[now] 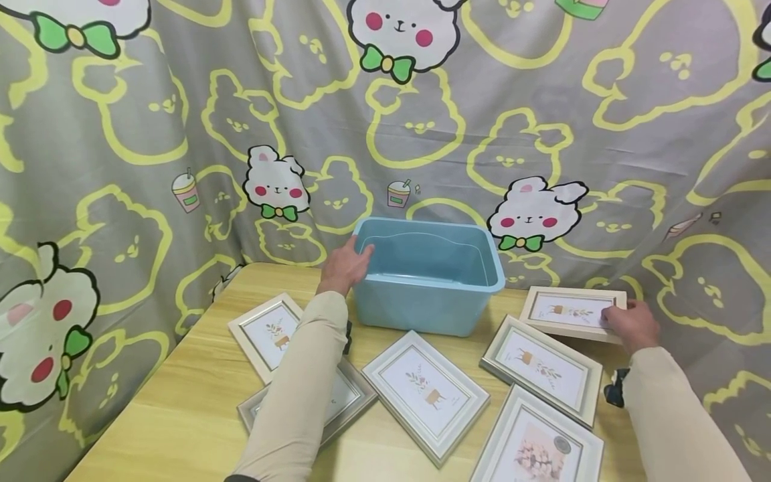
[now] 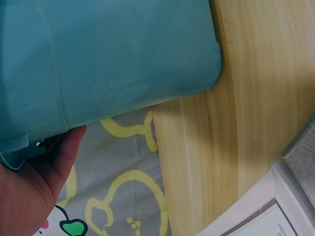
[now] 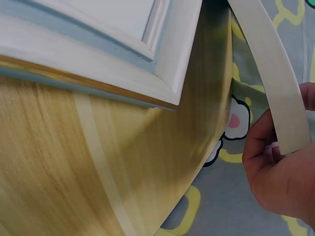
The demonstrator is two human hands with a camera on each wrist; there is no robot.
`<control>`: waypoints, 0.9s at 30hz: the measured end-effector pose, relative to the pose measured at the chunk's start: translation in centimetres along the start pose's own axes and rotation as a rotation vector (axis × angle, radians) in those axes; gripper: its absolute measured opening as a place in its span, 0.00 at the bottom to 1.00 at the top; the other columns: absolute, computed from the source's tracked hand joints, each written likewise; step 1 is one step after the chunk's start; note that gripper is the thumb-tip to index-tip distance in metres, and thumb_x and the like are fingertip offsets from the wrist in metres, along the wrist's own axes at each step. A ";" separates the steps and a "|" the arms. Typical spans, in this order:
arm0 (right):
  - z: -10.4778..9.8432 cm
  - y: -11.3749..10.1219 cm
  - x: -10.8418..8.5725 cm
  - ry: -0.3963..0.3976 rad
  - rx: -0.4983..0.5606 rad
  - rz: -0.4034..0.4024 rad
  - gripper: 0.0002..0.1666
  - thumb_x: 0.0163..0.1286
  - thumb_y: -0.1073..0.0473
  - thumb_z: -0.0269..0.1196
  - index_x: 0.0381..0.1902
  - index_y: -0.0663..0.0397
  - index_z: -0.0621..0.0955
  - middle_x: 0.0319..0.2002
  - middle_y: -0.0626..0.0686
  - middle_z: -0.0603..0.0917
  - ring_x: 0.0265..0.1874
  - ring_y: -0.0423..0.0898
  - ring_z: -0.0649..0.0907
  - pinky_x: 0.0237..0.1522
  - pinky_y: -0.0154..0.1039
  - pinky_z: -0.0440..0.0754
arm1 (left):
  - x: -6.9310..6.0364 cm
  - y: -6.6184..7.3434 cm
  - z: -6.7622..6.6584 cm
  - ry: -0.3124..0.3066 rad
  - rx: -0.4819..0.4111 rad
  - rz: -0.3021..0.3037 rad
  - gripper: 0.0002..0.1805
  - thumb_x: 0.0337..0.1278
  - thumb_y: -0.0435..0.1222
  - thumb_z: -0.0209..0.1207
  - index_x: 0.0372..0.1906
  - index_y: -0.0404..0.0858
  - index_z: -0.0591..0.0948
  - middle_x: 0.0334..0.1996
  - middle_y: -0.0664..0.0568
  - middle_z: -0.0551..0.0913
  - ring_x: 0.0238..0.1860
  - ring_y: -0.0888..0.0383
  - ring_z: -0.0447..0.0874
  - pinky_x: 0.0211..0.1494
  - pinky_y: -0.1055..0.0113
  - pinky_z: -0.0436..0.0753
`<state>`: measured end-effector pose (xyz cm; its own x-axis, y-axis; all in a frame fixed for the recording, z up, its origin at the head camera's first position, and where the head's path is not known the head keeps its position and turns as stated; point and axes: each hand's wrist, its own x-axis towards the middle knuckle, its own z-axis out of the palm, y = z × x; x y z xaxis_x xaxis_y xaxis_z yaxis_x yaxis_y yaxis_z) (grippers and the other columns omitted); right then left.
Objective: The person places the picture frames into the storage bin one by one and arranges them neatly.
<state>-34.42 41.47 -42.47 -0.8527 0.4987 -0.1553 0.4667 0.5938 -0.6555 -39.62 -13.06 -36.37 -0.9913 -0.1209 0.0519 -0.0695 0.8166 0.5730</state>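
A light blue plastic bin (image 1: 421, 306) stands at the back of the wooden table. My left hand (image 1: 346, 268) grips the bin's left rim, and in the left wrist view the thumb lies along the bin's outer wall (image 2: 123, 54). At the back right, my right hand (image 1: 635, 326) holds the right end of a cream picture frame (image 1: 572, 332). The right wrist view has the fingers curled round that frame's edge (image 3: 283, 108), which looks lifted off the table. Its picture shows a potted plant. The bin's visible inside is bare.
Several other picture frames lie on the wooden table (image 1: 162, 408): a cream one (image 1: 245, 329) and a grey-brown one (image 1: 352, 416) partly under my left arm, a white one (image 1: 391, 365) in the middle, two more (image 1: 593, 402) (image 1: 502, 422) at right. A patterned curtain (image 1: 337, 134) hangs behind.
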 end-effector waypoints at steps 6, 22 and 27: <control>-0.2 -0.9 -0.5 0.012 0.020 -0.024 0.49 0.64 0.53 0.53 0.74 0.69 0.46 0.71 0.76 0.54 0.66 0.73 0.59 0.65 0.66 0.61 | 0.0 0.0 -0.1 0.000 -0.002 -0.005 0.40 0.66 0.65 0.35 0.77 0.49 0.53 0.73 0.42 0.63 0.71 0.40 0.63 0.71 0.46 0.65; -0.5 -2.5 -0.7 0.031 0.054 -0.078 0.51 0.60 0.57 0.55 0.77 0.57 0.44 0.74 0.72 0.49 0.68 0.72 0.57 0.67 0.65 0.60 | 0.0 -0.1 0.1 0.007 -0.007 0.005 0.40 0.66 0.64 0.36 0.77 0.49 0.53 0.73 0.41 0.63 0.71 0.40 0.63 0.71 0.47 0.64; -0.6 -3.3 -0.7 0.035 0.063 -0.110 0.51 0.60 0.58 0.55 0.77 0.56 0.46 0.74 0.71 0.50 0.69 0.72 0.57 0.66 0.65 0.60 | -0.2 -0.1 0.0 0.011 -0.013 0.000 0.40 0.66 0.64 0.37 0.77 0.49 0.53 0.72 0.41 0.64 0.70 0.40 0.64 0.71 0.46 0.65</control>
<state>-35.24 39.52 -39.76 -0.8889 0.4549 -0.0544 0.3538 0.6061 -0.7123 -39.43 -13.11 -36.47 -0.9901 -0.1267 0.0608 -0.0677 0.8095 0.5831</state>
